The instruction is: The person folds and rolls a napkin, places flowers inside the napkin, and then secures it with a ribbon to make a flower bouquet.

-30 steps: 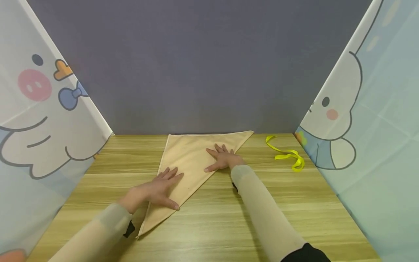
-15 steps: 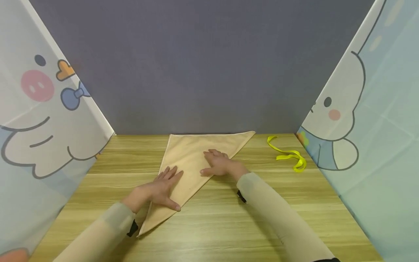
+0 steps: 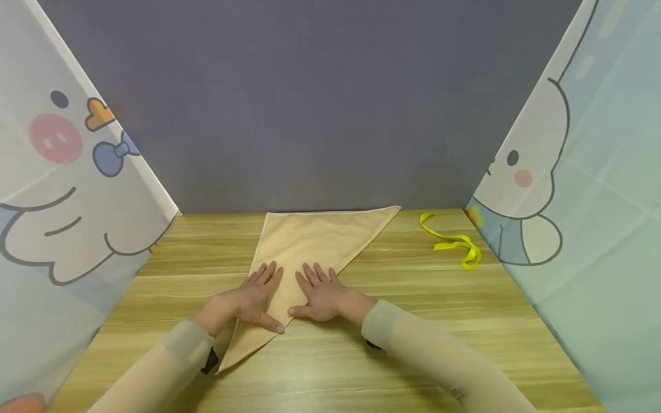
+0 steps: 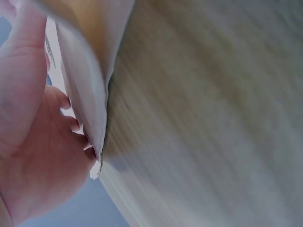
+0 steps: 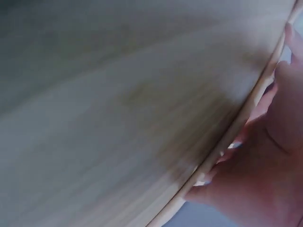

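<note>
A beige cloth (image 3: 310,235) lies folded into a triangle on the wooden table, its long slanted edge facing the lower right. My left hand (image 3: 250,301) rests on its lower left part, fingers spread and thumb at the slanted edge. Close beside it, my right hand (image 3: 322,295) lies on the cloth across the slanted edge, fingers straight and spread. In the left wrist view the cloth's edge (image 4: 85,71) stands slightly off the table by the left hand (image 4: 42,142). The right wrist view shows the right hand (image 5: 255,175) along the cloth's edge (image 5: 227,137).
A yellow ribbon (image 3: 454,244) lies loosely curled on the table (image 3: 413,355) to the right of the cloth. A grey panel (image 3: 320,103) rises at the table's back edge. Printed cartoon curtains flank it, one on the left (image 3: 103,223) and one on the right (image 3: 594,258).
My right hand has slid down and left along the slanted edge, from the cloth's upper part to beside the left hand. The left hand and the cloth have stayed about where they were.
</note>
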The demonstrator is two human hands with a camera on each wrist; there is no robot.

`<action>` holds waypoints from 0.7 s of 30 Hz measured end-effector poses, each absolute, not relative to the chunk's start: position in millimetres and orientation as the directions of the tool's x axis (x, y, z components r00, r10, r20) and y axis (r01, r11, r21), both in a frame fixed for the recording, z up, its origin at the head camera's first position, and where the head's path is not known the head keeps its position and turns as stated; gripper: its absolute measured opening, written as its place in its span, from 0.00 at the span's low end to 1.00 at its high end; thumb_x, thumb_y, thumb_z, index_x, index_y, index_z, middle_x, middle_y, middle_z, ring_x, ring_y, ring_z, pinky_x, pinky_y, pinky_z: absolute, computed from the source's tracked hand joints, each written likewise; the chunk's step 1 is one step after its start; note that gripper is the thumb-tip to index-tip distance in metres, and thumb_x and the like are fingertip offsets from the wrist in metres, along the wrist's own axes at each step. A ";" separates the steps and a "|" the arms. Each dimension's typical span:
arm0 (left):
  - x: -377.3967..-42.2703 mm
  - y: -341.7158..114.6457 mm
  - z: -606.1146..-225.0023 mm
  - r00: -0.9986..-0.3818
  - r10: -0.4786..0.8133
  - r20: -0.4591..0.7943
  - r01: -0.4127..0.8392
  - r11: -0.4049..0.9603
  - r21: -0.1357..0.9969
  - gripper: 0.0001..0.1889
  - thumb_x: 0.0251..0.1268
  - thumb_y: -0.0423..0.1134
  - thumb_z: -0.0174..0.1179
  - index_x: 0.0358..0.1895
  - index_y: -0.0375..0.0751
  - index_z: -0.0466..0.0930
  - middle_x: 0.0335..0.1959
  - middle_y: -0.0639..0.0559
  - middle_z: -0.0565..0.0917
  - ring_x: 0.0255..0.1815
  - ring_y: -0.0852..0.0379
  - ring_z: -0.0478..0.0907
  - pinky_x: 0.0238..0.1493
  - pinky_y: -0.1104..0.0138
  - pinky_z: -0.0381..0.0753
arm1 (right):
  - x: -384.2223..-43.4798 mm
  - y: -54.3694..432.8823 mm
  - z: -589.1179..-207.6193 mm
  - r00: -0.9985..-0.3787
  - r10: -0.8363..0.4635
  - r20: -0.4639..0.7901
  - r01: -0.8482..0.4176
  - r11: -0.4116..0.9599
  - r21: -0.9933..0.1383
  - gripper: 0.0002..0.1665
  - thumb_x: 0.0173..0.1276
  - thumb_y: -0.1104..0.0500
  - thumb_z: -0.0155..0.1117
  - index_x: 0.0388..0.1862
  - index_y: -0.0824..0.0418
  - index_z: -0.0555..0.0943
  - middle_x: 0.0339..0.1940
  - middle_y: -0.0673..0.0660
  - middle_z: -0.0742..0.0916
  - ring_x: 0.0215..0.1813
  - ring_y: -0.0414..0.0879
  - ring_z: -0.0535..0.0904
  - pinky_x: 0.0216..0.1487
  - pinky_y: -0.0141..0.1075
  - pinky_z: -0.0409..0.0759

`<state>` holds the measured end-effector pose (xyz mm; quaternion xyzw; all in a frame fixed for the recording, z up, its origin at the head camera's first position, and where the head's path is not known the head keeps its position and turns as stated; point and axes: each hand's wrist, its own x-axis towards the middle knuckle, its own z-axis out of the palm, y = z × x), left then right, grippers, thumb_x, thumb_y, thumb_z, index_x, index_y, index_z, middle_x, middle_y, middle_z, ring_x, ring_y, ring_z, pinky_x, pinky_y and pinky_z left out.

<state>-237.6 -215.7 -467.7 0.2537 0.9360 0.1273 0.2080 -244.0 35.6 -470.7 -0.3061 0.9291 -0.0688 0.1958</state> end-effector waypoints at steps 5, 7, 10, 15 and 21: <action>-236.6 -215.0 -468.9 -0.792 0.518 -0.324 0.417 0.846 0.333 0.80 0.52 0.76 0.78 0.90 0.29 0.35 0.90 0.26 0.33 0.91 0.23 0.31 0.88 0.32 0.42 | -244.7 30.7 -471.1 -0.766 -0.529 -0.365 -0.476 0.849 -0.231 0.63 0.76 0.15 0.47 0.95 0.45 0.39 0.95 0.56 0.39 0.95 0.58 0.32 0.91 0.64 0.37; -236.4 -214.7 -468.7 -0.791 0.516 -0.330 0.412 0.847 0.337 0.80 0.52 0.76 0.78 0.90 0.30 0.34 0.90 0.26 0.32 0.91 0.24 0.30 0.88 0.32 0.41 | -247.1 31.5 -470.5 -0.769 -0.516 -0.377 -0.461 0.856 -0.232 0.64 0.75 0.15 0.48 0.95 0.43 0.39 0.95 0.57 0.38 0.94 0.59 0.30 0.91 0.64 0.36; -236.1 -214.1 -468.1 -0.787 0.517 -0.338 0.408 0.846 0.343 0.81 0.52 0.76 0.77 0.90 0.30 0.33 0.90 0.27 0.31 0.91 0.24 0.29 0.88 0.32 0.40 | -251.5 34.6 -470.8 -0.771 -0.506 -0.386 -0.449 0.863 -0.232 0.65 0.73 0.14 0.49 0.95 0.41 0.39 0.95 0.57 0.37 0.94 0.60 0.29 0.91 0.64 0.34; -236.6 -213.8 -468.1 -0.790 0.512 -0.337 0.406 0.849 0.338 0.81 0.52 0.75 0.78 0.90 0.30 0.34 0.91 0.27 0.32 0.91 0.24 0.29 0.89 0.33 0.40 | -261.3 41.6 -472.4 -0.777 -0.504 -0.377 -0.446 0.864 -0.235 0.65 0.73 0.14 0.50 0.95 0.40 0.39 0.95 0.59 0.38 0.94 0.62 0.29 0.91 0.63 0.35; -237.6 -214.1 -468.1 -0.795 0.509 -0.329 0.407 0.851 0.333 0.81 0.51 0.75 0.79 0.90 0.30 0.35 0.91 0.26 0.33 0.91 0.24 0.31 0.89 0.33 0.41 | -276.5 55.0 -472.9 -0.785 -0.498 -0.369 -0.442 0.867 -0.230 0.65 0.73 0.13 0.48 0.95 0.39 0.38 0.95 0.59 0.38 0.93 0.65 0.29 0.91 0.65 0.34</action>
